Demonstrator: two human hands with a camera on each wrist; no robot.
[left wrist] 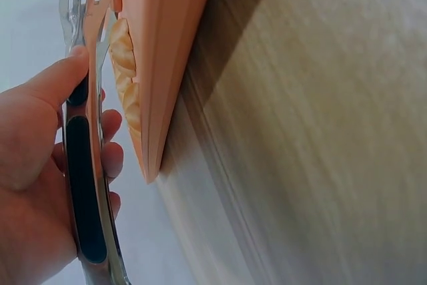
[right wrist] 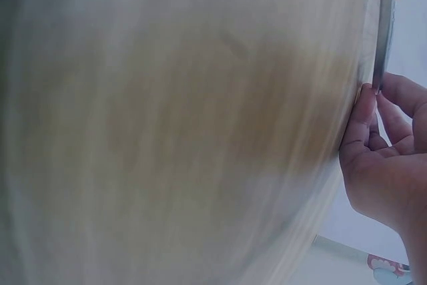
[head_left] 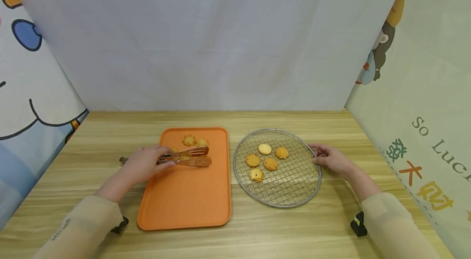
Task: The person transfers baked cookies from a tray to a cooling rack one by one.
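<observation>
My left hand grips a pair of metal tongs by the black-padded handles, their tips over the upper part of an orange tray. A cookie sits between the tong blades, and two more flower-shaped cookies lie at the tray's far edge. To the right is a round wire rack with several cookies on it. My right hand pinches the rack's rim at its right side.
Everything lies on a wooden table. White and cartoon-printed sheets wall it in at the back and both sides. Small black clips sit by my sleeves near the front edge.
</observation>
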